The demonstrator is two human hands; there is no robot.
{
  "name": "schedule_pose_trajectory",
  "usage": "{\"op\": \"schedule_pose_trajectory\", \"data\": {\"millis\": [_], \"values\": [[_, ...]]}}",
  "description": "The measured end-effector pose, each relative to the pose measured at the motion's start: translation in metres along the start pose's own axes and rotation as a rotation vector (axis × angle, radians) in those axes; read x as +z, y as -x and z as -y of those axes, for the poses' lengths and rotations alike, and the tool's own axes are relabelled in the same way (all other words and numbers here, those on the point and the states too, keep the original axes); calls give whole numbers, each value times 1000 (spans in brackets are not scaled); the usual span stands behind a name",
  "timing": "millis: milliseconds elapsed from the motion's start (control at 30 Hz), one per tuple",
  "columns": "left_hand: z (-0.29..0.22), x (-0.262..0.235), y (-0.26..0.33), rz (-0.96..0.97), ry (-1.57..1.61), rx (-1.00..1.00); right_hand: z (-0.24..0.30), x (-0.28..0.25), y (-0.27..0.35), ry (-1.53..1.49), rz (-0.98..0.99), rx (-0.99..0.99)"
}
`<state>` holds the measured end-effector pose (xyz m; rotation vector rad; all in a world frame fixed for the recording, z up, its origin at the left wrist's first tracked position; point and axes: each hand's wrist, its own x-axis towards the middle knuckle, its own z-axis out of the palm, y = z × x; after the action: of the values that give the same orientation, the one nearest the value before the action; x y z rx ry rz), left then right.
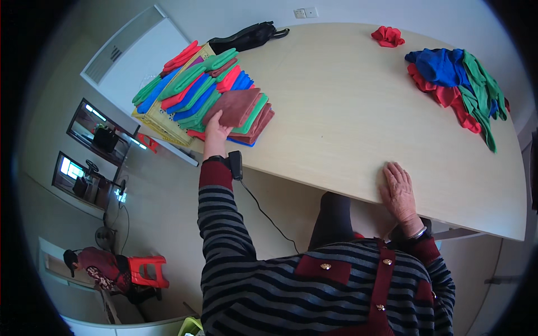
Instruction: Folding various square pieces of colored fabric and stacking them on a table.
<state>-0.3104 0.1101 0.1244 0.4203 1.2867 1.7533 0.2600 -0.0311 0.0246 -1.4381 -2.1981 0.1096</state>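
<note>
My left hand [216, 132] reaches to the left part of the table and grips the near edge of a folded brown towel [235, 106]. That towel lies on top of a small stack of folded towels, with a green one [255, 115] and more brown ones under it. Some of my left fingers are hidden against the cloth. Beside the stack, a yellow plastic basket [162, 127] is heaped with folded red, blue, green and brown towels. My right hand [399, 189] rests flat at the table's near edge, fingers stretched out and holding nothing.
A loose pile of blue, red and green cloths [443, 70] lies on the table's [325, 95] far right, near a crumpled red cloth [388, 36]. A black bag [246, 38] lies at the back left. A person sits on a red stool [148, 271] at the lower left.
</note>
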Motion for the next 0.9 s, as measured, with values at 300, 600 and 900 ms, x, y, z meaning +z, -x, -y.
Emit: {"op": "schedule_pose_trajectory", "data": {"millis": [300, 600, 900], "values": [[26, -27, 55, -253, -369, 437, -37, -38, -30, -473, 308, -165], [232, 88, 220, 393, -888, 669, -251, -109, -85, -372, -36, 478], [249, 133, 235, 321, -1195, 1016, -351, -127, -174, -678, -267, 841]]}}
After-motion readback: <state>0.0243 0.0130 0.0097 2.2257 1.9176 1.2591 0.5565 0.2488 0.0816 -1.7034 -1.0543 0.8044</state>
